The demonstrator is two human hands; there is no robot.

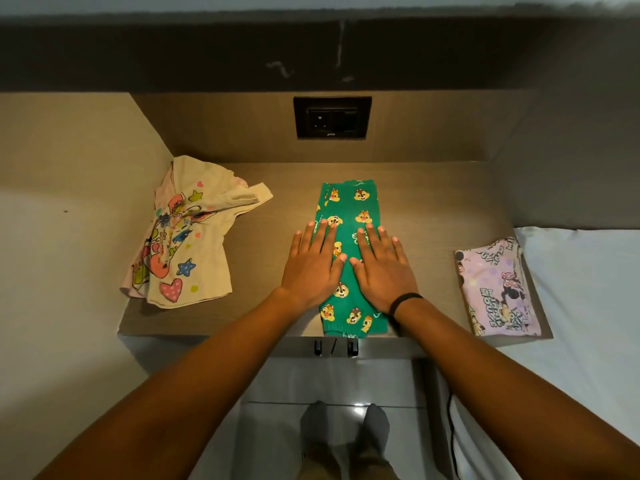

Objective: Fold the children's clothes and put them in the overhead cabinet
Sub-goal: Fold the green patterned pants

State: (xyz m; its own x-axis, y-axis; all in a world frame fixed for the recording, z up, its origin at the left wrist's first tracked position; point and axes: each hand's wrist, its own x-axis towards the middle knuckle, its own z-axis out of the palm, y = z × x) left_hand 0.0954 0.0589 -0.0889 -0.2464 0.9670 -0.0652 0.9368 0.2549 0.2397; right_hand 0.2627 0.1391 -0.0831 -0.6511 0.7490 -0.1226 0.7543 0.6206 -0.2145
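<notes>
Under both hands, the bench [263, 188] is carrying three garments. Green trousers [349, 209], folded into a long strip, are lying beneath the palms. Cream shirt [180, 237] is lying crumpled, well left of the left hand [311, 268]. Folded lilac garment [495, 289] is sitting right of the right hand [382, 268]. Both hands are pressing flat, fingers spread, gripping nothing.

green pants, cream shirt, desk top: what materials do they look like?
Green pants: soft knit, likely cotton jersey; matte, printed, ribbed cuff at the near end. Both hands lie flat on them.
Cream shirt: thin matte cotton-like knit; it crumples in soft folds.
Desk top: wood-grain laminate or veneer, satin; fine streaks, a soft lamp glow. Can't tell which.
</notes>
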